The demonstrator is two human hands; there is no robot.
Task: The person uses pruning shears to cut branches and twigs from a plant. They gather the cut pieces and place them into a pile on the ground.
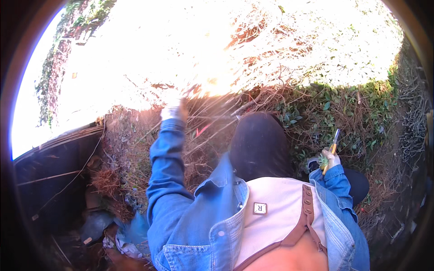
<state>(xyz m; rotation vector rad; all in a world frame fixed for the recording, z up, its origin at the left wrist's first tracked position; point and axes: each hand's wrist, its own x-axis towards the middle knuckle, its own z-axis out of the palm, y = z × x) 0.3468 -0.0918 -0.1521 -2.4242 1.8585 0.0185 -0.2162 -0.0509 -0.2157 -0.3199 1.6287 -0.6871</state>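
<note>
My right hand (330, 158), in a pale glove, is closed around the yellow handles of a pair of pruning shears (334, 145). The metal blades point up, away from me, and a bit of green stuff shows by the handles. My left hand (174, 110), also pale-gloved, is stretched forward at the edge of the bright sunlight. It is blurred and overexposed, so its fingers and anything in them cannot be made out. Thin stems (210, 117) fan out blurred beside it, and a pinkish-red strip (203, 129) lies among them. A thicker cut branch (246, 107) lies in front of my dark-clad knee.
Leafy cuttings (342, 101) and a heap of bare twigs (268, 47) spread ahead and to the right. A dark panel (57, 169) stands at the left, with blue plastic (135, 227) and a tangle of reddish roots (106, 183) near it. Grey dry brush (412, 132) lies far right.
</note>
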